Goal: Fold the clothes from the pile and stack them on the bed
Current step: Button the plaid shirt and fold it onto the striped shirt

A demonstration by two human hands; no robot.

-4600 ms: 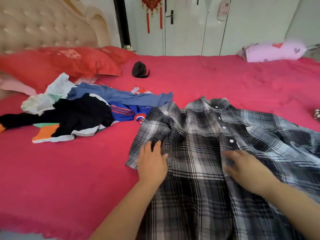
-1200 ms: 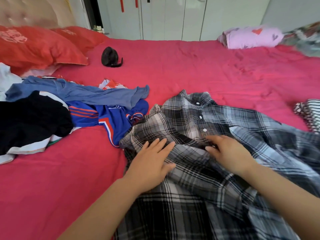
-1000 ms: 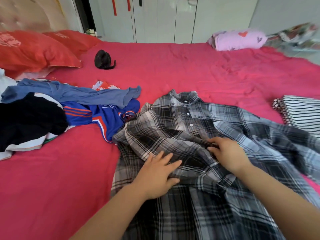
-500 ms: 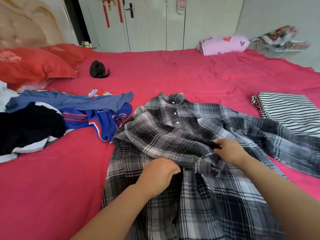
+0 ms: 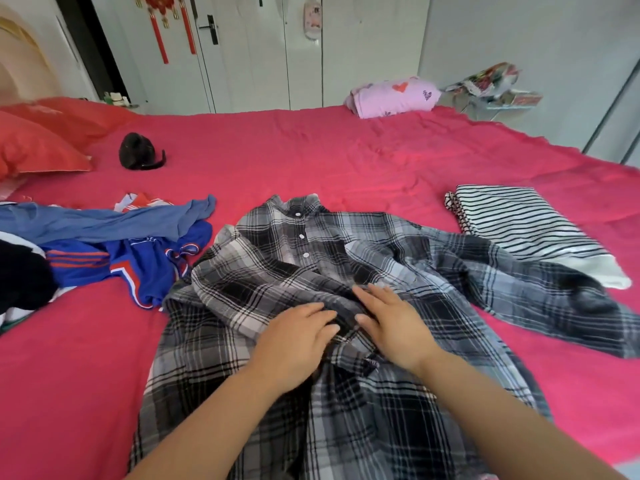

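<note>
Left hand [image 5: 294, 341] and right hand [image 5: 394, 327] press the plaid shirt [image 5: 263, 271] mid-bed [image 5: 311, 161], fingers seemingly straight, gripping nothing, probably flattening the folded-in left sleeve.

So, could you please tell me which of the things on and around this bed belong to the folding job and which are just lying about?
Part of the job: plaid shirt, with left hand and right hand flat on it; pile of unfolded clothes; folded striped garment; bed.

Just lying about: red pillows; small black object; pink bundle; red door ornament.
</note>
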